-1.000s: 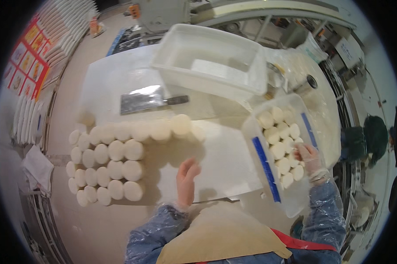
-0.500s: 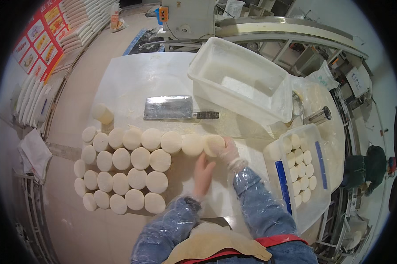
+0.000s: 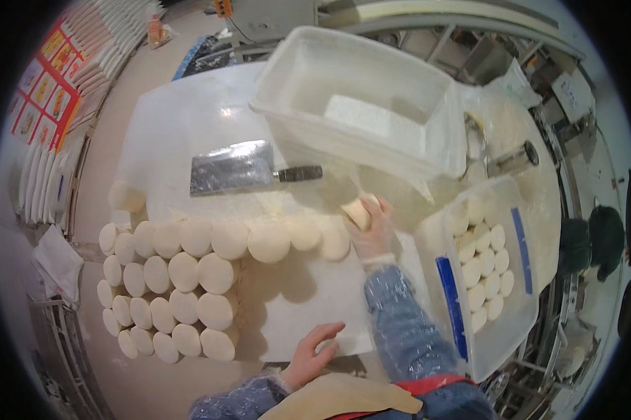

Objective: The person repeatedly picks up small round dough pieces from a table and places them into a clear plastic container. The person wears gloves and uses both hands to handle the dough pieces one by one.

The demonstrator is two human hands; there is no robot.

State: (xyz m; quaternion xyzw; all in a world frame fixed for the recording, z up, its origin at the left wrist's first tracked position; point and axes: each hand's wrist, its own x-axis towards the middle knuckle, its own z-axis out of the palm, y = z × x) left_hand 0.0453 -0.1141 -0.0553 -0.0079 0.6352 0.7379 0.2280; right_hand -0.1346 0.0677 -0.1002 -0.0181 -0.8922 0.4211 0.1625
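Right hand [image 3: 374, 233] closes round a short, cream-white, dough-like cylinder [image 3: 358, 213], near the right end of the back row of matching pieces [image 3: 268, 243].
Left hand [image 3: 311, 357] empty, thumb apart from fingers, near side of the white tabletop [image 3: 172, 122]. Cylinder looks light, soft, easily dented; best held gently by its curved side. Seems tipped, long axis off upright; fingers hide its exact line.

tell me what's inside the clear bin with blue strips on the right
Rows of round white pieces sit close together in the clear bin. They cover what is beneath, so any lower layer can't be seen.
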